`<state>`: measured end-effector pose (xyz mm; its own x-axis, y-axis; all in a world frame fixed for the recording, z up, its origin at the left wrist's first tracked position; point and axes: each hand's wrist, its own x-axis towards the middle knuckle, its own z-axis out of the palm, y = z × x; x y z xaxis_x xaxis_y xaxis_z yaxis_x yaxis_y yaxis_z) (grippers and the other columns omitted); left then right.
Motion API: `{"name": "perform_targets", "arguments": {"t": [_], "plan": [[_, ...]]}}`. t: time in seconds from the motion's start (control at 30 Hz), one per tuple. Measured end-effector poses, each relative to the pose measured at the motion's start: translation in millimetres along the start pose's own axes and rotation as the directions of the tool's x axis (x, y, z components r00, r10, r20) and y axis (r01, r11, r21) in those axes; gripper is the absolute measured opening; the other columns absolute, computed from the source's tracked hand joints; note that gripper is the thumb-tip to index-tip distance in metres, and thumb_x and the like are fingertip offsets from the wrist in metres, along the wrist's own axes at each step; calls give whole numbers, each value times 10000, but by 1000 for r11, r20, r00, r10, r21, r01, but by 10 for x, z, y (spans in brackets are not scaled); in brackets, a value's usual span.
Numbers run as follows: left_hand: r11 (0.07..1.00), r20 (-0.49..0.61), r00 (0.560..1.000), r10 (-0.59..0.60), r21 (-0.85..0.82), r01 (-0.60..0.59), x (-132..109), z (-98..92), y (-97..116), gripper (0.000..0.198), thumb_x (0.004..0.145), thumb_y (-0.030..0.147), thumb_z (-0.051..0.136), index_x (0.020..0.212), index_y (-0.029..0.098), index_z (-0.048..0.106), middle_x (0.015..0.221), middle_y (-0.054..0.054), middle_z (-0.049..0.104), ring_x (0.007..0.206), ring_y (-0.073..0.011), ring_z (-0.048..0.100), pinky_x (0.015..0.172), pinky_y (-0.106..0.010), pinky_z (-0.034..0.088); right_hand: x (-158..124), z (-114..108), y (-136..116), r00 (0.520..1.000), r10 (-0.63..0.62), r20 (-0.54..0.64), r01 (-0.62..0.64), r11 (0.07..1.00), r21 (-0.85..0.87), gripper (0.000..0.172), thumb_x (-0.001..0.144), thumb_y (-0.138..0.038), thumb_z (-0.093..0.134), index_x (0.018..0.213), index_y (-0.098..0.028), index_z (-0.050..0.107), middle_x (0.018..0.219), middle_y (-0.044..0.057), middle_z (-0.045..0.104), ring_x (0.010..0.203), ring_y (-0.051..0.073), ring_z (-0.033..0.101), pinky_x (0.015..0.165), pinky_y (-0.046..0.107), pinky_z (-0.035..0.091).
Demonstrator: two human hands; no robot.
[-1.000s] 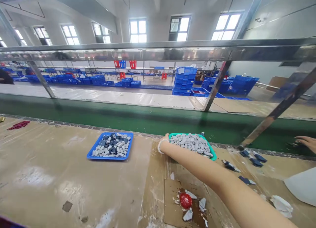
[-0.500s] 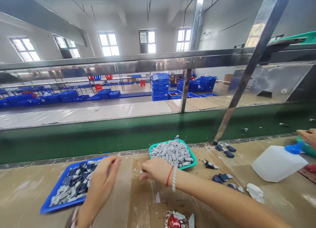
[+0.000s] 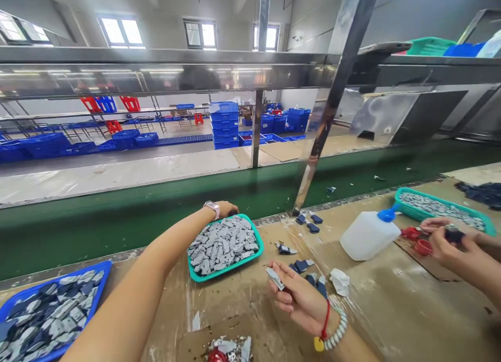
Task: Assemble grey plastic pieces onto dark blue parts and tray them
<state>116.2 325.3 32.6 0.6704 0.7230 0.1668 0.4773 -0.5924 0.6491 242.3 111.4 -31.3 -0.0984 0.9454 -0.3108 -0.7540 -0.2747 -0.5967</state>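
Note:
My right hand (image 3: 299, 296) is closed on a small light-grey piece (image 3: 275, 278), pinched between thumb and fingers in front of the teal tray. My left hand (image 3: 226, 209) reaches across to the far rim of that teal tray (image 3: 256, 251). Its fingers are bent around a small dark piece (image 3: 234, 213), mostly hidden. Grey pieces (image 3: 225, 244) fill the teal tray in a heap. At the lower left a blue tray (image 3: 102, 283) holds mixed navy and grey pieces (image 3: 58, 312). A small red pot (image 3: 217, 355) sits among scraps on a cardboard sheet at the bottom.
Navy pieces with grey ends (image 3: 303, 265) lie right of the teal tray. Beyond them stand a crumpled white tissue (image 3: 340, 282) and a white bottle with a blue top (image 3: 368, 236). Another person's hands (image 3: 456, 242) work at far right. A slanted metal post (image 3: 313, 161) rises beside the green belt (image 3: 156, 210).
My left hand has gone from the blue tray to the teal tray's far rim. My right hand has moved right and turned palm up, showing a grey piece. The view has swung right.

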Motion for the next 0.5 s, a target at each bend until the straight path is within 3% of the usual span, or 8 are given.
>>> {"name": "perform_targets", "arguments": {"t": [0.13,0.3,0.4,0.5], "plan": [[1000,-16,1000,7,19,-7,151,-27,2,312,941,288,491,1145,56,539,1118,-83,559,873,-151,602,803,-327,511,-74,-181,-50,1000,10,12,-10,999,41,499,595,-370,859,1011,-213,633,632,-38,591,428,5,386,425,130,277],[999,-88,996,-1,33,3,149,-390,-151,331,919,366,505,1100,96,567,1077,-79,574,871,-165,600,796,-352,518,-354,-339,-75,996,-84,22,84,996,-11,393,640,-401,826,980,-243,711,757,27,623,526,54,478,504,217,396],[999,-160,987,-10,32,15,-188,-656,-279,283,798,368,667,934,135,582,1021,-69,597,953,-211,568,873,-402,456,-541,-380,-8,986,-153,67,164,968,-191,407,661,-432,801,1034,-295,712,821,65,639,580,114,531,563,323,439],[999,-238,970,-51,-28,45,-912,-752,-294,334,740,410,695,897,186,501,1001,-53,613,970,-210,557,889,-368,419,-637,-341,183,979,-183,92,204,897,-393,267,723,-445,743,947,-301,733,704,39,608,485,100,500,500,323,432]]}}
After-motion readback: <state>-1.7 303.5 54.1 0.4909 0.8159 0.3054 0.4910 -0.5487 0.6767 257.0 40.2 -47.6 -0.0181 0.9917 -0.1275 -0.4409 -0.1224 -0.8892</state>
